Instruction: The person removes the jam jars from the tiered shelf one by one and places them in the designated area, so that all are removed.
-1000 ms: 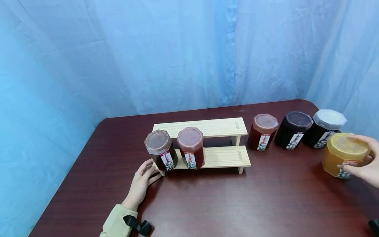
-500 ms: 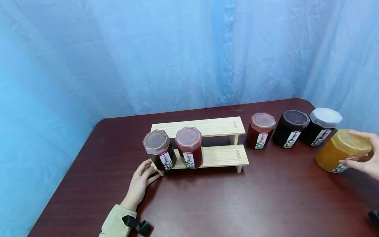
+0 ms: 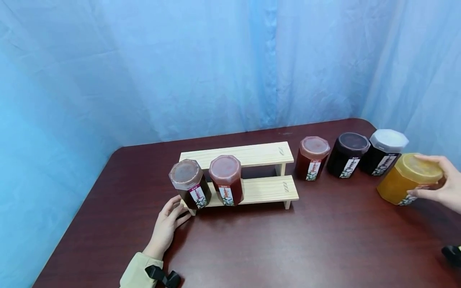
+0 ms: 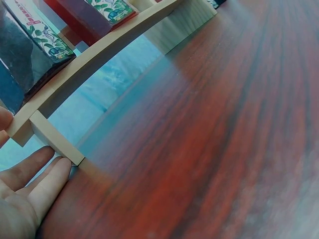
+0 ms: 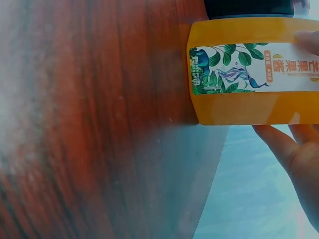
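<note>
My right hand point(image 3: 437, 182) grips a yellow jam jar point(image 3: 396, 186) near its lid, thumb on the label side, fingers behind. The jar sits at the right end of a row of jars; its base appears to be on the table. At the left end of a two-step wooden rack point(image 3: 268, 190), my left hand point(image 3: 167, 224) rests its fingertips against the board end and the leg point(image 4: 57, 137). On the rack's lower step stand a dark brown jar point(image 3: 191, 186) and a red jar point(image 3: 227, 180).
To the right of the rack, a red jar point(image 3: 312, 160), a black jar point(image 3: 347, 156) and a white-lidded dark jar point(image 3: 383, 154) stand in a row. A dark red table point(image 3: 252, 248) lies beneath, with blue curtains point(image 3: 194, 72) behind and at the sides.
The yellow jar has come in toward the white-lidded jar, moving back and slightly left with my right hand. My left hand stays at the rack's end. The head view has shifted slightly.
</note>
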### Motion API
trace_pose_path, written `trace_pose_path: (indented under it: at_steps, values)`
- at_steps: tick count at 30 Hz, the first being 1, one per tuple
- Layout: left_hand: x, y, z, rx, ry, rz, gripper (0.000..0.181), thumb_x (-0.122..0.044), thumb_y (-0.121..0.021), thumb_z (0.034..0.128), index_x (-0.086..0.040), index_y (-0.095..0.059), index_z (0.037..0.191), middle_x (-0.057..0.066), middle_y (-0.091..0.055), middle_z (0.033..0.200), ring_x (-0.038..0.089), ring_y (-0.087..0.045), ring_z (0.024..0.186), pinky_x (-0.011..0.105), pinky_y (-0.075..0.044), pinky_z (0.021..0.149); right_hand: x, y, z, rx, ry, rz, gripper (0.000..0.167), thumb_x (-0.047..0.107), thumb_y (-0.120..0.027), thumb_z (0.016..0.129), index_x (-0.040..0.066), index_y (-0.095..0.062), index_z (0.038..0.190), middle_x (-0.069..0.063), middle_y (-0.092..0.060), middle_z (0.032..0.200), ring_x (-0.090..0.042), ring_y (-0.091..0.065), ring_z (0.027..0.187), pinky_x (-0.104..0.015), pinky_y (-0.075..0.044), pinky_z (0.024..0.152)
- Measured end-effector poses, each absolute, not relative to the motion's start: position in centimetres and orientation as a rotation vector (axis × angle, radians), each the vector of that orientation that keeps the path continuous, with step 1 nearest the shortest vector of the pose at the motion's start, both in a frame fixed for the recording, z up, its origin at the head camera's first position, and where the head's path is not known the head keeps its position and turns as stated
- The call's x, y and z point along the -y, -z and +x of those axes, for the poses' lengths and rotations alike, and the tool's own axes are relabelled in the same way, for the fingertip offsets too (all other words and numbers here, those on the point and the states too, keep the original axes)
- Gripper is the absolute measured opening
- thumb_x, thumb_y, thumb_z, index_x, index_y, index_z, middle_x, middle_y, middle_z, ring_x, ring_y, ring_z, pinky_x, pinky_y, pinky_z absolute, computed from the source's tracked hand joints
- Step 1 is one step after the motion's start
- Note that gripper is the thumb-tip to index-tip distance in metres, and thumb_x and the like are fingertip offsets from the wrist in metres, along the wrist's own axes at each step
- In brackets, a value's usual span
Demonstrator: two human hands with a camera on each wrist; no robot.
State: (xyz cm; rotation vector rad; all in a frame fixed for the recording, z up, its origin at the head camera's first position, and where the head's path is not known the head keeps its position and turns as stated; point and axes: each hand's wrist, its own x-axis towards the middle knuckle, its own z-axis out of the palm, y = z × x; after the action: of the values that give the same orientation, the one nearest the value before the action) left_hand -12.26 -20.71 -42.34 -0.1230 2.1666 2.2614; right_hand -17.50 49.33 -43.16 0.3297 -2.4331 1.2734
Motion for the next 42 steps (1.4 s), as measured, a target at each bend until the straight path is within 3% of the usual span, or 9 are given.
trace_pose_path:
  at_steps: [7, 12, 28, 42]
  values:
    - [20.9, 42.5, -12.3, -2.153, -2.283, -0.099, 0.032, -0.014, -0.044, 0.1, -0.004, -0.042, 0.131, -0.002, -0.054, 0.109, 0.008, -0.061, 0.095, 0.026, -0.054, 0.083, -50.9, 44.3, -18.5, 2.538, -1.161, 0.267, 0.107, -0.026, -0.074, 0.059, 0.017, -0.03, 0.147, 0.022, -0.043, 0.118, 0.003, -0.057, 0.065, -0.017, -0.049, 0.049]
    - [20.8, 42.5, -12.2, -2.156, -2.274, -0.105, 0.036, -0.013, -0.044, 0.0998, -0.001, -0.039, 0.133, -0.001, -0.053, 0.109, 0.007, -0.06, 0.094, 0.026, -0.054, 0.082, -51.0, 44.5, -18.5, 2.541, -1.165, 0.283, 0.11, -0.029, -0.073, 0.057, 0.016, -0.029, 0.147, 0.023, -0.04, 0.122, 0.001, -0.057, 0.063, -0.017, -0.05, 0.048]
    - [20.8, 42.5, -12.2, -2.164, -2.278, -0.091, 0.04, -0.014, -0.044, 0.0999, 0.004, -0.036, 0.135, 0.0, -0.052, 0.109, 0.006, -0.06, 0.093, 0.025, -0.054, 0.081, -51.2, 44.8, -19.1, 2.514, -1.203, 0.308, 0.111, -0.028, -0.074, 0.054, 0.015, -0.029, 0.147, 0.017, -0.045, 0.114, 0.001, -0.058, 0.064, -0.018, -0.05, 0.048]
    - [20.8, 42.5, -12.1, -2.167, -2.278, -0.094, 0.038, -0.012, -0.044, 0.0996, 0.004, -0.036, 0.134, 0.002, -0.051, 0.11, 0.007, -0.06, 0.093, 0.025, -0.054, 0.081, -44.1, 37.6, -14.9, 2.509, -1.167, 0.349, 0.105, -0.028, -0.071, 0.059, 0.021, -0.034, 0.144, 0.028, -0.04, 0.109, 0.017, -0.047, 0.078, -0.007, -0.044, 0.051]
